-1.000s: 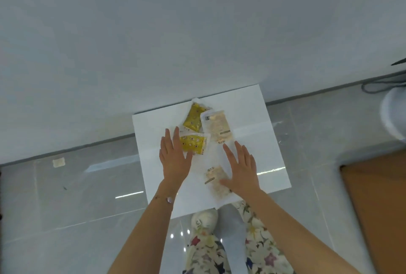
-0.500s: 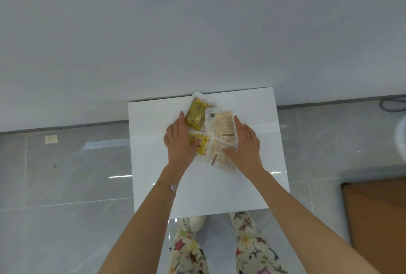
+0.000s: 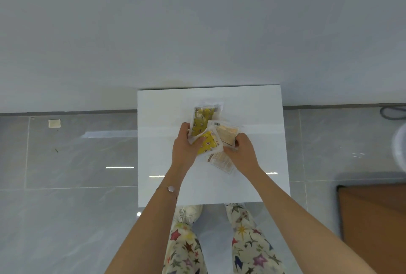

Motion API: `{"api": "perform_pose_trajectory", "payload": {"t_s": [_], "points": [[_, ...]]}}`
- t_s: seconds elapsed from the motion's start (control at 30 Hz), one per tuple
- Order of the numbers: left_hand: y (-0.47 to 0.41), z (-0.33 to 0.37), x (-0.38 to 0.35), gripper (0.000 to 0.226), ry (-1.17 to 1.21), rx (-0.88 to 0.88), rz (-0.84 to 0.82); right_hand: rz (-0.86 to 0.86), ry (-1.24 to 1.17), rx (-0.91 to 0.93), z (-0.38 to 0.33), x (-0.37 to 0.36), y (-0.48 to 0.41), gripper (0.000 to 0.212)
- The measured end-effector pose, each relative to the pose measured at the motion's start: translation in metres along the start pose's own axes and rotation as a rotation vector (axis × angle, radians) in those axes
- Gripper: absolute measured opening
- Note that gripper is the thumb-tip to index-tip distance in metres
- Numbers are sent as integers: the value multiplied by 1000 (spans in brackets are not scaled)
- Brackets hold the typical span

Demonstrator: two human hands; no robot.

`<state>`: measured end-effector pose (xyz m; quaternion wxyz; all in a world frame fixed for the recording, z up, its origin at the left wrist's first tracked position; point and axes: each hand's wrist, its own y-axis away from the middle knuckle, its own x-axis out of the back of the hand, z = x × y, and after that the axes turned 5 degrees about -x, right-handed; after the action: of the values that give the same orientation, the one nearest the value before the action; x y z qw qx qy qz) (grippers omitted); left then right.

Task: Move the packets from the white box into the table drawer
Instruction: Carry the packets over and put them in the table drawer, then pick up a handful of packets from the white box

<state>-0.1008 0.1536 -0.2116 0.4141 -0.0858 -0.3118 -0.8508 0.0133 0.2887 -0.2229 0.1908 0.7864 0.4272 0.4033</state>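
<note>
Closing inward, the left hand [image 3: 184,149] now grips the yellow packets [image 3: 202,120], the right hand [image 3: 241,151] the beige packets [image 3: 226,135], mid counter [image 3: 259,106]. Gathering step; next, lift all together toward the drawer.

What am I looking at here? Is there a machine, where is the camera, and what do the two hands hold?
There is no machine: a person works with bare hands. Every picture comes from one camera worn on the head, looking down. A white square surface bears four packets, bunched together. The left hand grips the two yellow plastic packets. The right hand grips the upper pale beige plastic packet. A second pale beige plastic packet lies nearer the person, between the hands.
</note>
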Motion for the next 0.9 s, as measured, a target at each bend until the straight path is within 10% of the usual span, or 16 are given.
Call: {"api": "perform_pose_trajectory", "payload": {"t_s": [0.47, 0.9], "points": [[108, 22, 87, 28, 383, 158, 324, -340, -143, -241, -60, 34, 82, 42], [322, 58, 228, 24, 645, 248, 902, -606, 171, 222, -220, -8, 278, 42]]}}
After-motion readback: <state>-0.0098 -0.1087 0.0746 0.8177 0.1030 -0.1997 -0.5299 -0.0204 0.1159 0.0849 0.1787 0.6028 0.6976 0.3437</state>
